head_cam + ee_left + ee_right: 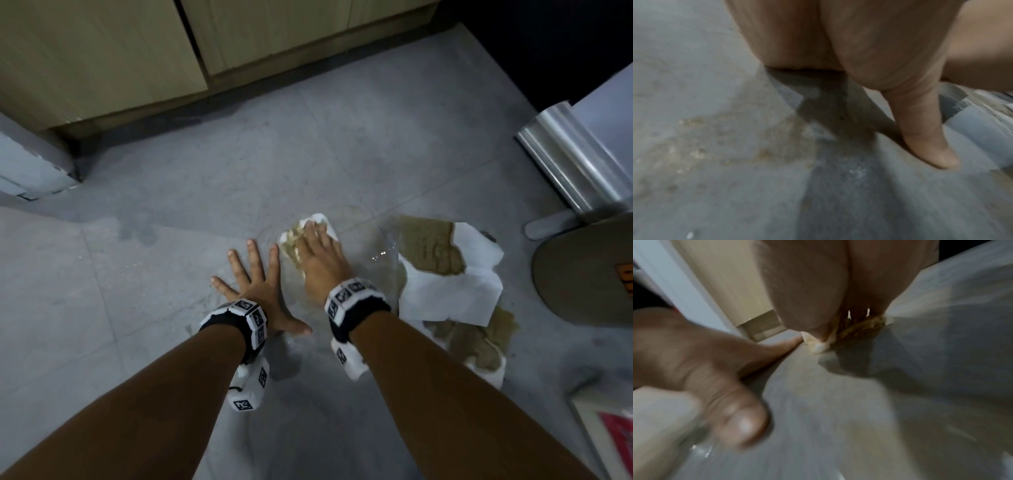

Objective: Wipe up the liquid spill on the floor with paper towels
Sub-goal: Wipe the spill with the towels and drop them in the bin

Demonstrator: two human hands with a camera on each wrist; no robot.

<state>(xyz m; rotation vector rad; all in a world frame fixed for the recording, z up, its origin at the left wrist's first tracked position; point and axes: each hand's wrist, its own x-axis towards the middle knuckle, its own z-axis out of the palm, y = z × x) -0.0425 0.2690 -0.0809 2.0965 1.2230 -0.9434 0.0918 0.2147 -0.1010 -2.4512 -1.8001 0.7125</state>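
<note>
My right hand (318, 251) presses flat on a crumpled, yellow-stained paper towel (293, 240) on the grey floor. The right wrist view shows that soaked wad (859, 329) squeezed under the palm. My left hand (255, 287) lies spread on the bare floor just left of it, fingers straight, holding nothing; its thumb (925, 129) touches the tile. To the right lies a larger sheet of paper towel (455, 281), partly soaked brown, over a pool of yellowish liquid (503, 329). A faint wet smear (735, 138) shows beside the left hand.
Wooden cabinets (137, 51) run along the far side. A metal cylinder (575, 154) and a round brown base (589, 274) stand at the right. A pale corner post (30, 164) is at the left. A printed red-and-white item (613, 431) lies at the lower right.
</note>
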